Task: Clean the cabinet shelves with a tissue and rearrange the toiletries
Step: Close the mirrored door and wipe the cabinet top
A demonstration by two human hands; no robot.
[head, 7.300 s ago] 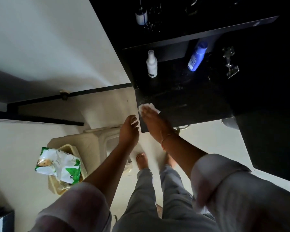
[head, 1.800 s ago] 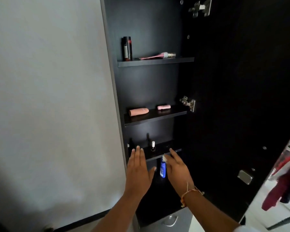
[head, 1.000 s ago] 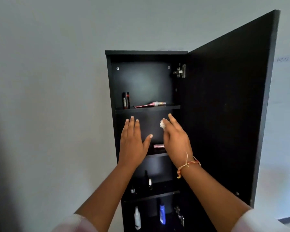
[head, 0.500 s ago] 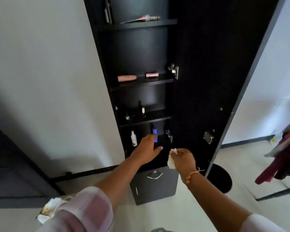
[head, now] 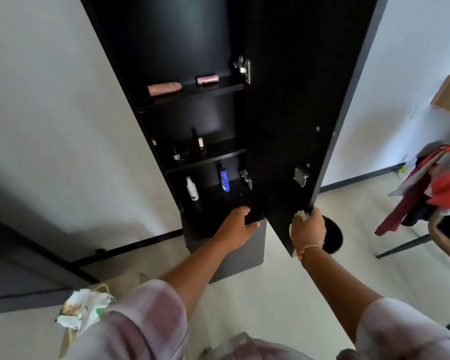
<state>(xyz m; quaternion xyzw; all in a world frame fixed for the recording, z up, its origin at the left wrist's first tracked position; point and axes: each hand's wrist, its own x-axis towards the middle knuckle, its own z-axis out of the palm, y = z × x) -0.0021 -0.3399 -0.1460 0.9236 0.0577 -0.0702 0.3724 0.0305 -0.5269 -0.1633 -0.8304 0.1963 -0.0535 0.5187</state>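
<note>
The tall black cabinet (head: 151, 141) stands with its door (head: 291, 105) swung out. My right hand (head: 308, 229) pinches a crumpled white tissue (head: 300, 215) at the door's lower corner. My left hand (head: 238, 226) rests flat on the front of the lowest shelf, its fingertips lost in the dark. Behind it stand a white spray bottle (head: 192, 189) and a blue bottle (head: 224, 179). The shelf above holds small nail-polish bottles (head: 201, 146). One shelf higher lie two pink tubes (head: 164, 88) (head: 207, 79).
A grey drawer unit (head: 242, 255) sits under the cabinet. A black bin (head: 334, 237) stands on the floor behind the door. A green-and-white wipes packet (head: 85, 306) lies at lower left. Red clothes hang over a chair (head: 442, 185) at right.
My view has dropped lower and closer. My right hand moved right with the tissue to the door's bottom corner. My left hand sank to the lowest shelf's front.
</note>
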